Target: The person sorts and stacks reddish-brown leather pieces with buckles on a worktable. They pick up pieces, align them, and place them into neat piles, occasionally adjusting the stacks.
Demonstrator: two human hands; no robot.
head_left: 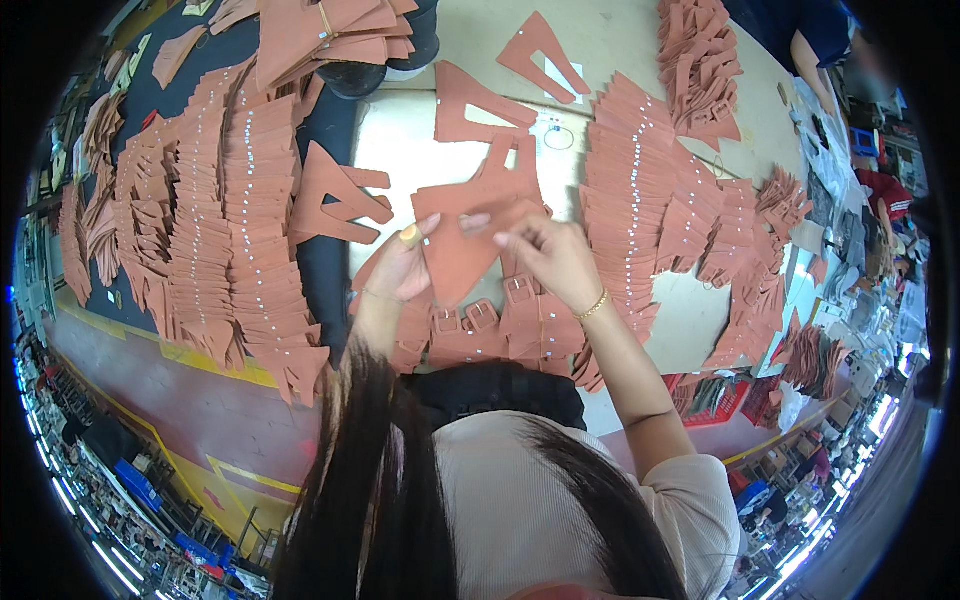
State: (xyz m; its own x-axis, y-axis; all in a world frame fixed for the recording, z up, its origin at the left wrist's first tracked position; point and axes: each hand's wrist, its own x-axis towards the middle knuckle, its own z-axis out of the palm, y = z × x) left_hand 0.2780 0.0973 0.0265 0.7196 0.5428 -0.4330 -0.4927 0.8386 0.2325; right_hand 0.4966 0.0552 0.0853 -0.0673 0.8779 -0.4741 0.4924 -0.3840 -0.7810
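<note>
My left hand (402, 268) grips the left edge of a terracotta-coloured cut leather piece (455, 255), with a yellow cover or band on one finger. The piece is raised over the table and tapers to a point toward me. Over its right side, my right hand (550, 258) is closed, fingertips together; what they pinch is hidden. A small blurred, skin-toned patch shows at the piece's middle. Beneath and nearer me lie strap pieces with covered buckles (482, 316). A forked piece (335, 196) rests left of my left hand, and two slotted pieces (480, 105) (545, 58) lie beyond.
Long overlapping rows of matching pieces flank me at left (265, 215) and right (630, 190). A tied bundle (325, 35) sits at the far left on dark cloth. Another person's arm (815, 75) reaches in at the far right. A red crate (718, 405) stands below the table's right side.
</note>
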